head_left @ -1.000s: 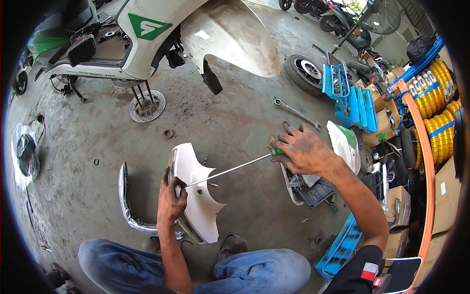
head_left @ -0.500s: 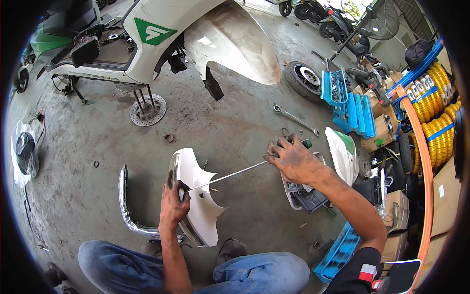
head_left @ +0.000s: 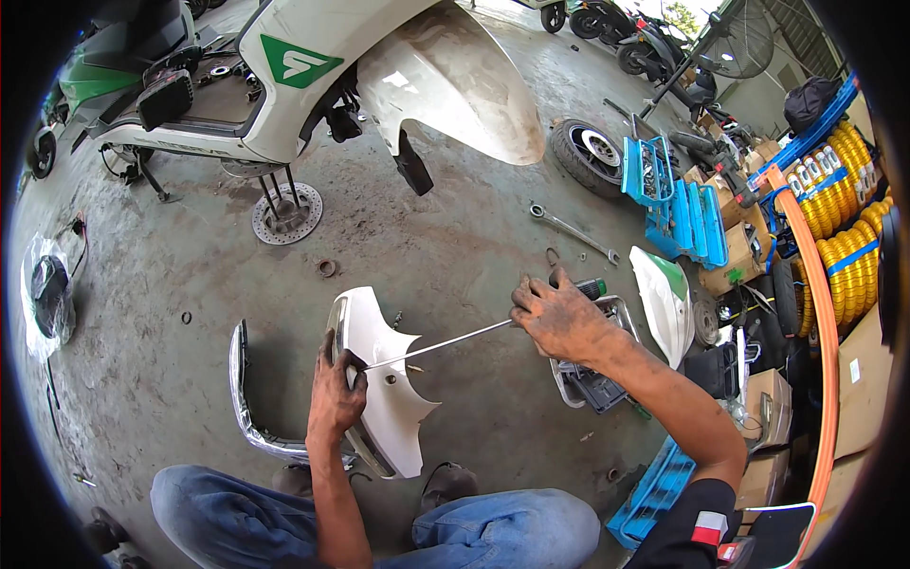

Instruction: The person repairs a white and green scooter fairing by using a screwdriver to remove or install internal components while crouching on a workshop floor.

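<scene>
My left hand (head_left: 338,394) grips the left edge of a white curved scooter panel (head_left: 384,403), which stands tilted on the floor before my feet. Wrapped round the handle of a long screwdriver (head_left: 445,341), my right hand (head_left: 559,313) is raised to the right of the panel. The green and black handle end shows beyond my fingers. The thin steel shaft slants down leftward, and its tip meets the panel beside my left thumb; the exact contact spot is hidden. A curved chrome-edged strip (head_left: 248,417) lies just left of the panel.
A white scooter body (head_left: 455,85) stands ahead. Rightward lie a wrench (head_left: 573,232), a metal tray of parts (head_left: 607,379), a green-and-white panel (head_left: 664,299), a wheel (head_left: 588,156) and blue toolboxes (head_left: 687,223). A plastic-wrapped round part (head_left: 47,294) is far left.
My right hand has shifted slightly and turned on the screwdriver handle, uncovering more of its green end. The left hand and the panel have stayed in place.
</scene>
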Available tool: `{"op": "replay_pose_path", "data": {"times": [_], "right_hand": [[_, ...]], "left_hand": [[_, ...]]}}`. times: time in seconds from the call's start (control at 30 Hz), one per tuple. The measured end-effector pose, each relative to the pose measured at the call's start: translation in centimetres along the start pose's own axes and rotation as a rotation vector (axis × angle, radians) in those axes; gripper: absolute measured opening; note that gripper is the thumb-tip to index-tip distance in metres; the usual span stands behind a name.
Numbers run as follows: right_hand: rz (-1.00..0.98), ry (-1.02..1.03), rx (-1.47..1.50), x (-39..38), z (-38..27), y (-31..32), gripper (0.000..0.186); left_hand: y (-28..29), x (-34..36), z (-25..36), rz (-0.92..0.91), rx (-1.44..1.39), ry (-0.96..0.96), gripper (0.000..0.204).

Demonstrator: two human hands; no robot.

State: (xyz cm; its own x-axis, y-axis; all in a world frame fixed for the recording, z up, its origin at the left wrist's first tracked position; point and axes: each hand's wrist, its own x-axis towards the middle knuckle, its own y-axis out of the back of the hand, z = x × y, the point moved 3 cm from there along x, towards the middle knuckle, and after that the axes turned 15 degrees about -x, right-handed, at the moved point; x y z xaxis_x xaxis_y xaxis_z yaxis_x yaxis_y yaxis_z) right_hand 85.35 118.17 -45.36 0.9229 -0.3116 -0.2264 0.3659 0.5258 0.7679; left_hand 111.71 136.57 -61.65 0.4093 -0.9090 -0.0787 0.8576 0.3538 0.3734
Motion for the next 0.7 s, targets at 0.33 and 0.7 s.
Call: {"op": "replay_pose_path", "data": {"times": [0.33,0.7], "right_hand": [[0.057,-0.058,-0.014,0.8,-0.2,0.1,0.022],[0.049,-0.108,0.05,1.6,-1.2,-1.0,0.027]], "left_hand": [[0.1,0.0,0.2,-0.049,-0.013,0.022,0.024],[0.1,0.1,-1.0,-0.022,0.003,-0.048,0.026]]}}
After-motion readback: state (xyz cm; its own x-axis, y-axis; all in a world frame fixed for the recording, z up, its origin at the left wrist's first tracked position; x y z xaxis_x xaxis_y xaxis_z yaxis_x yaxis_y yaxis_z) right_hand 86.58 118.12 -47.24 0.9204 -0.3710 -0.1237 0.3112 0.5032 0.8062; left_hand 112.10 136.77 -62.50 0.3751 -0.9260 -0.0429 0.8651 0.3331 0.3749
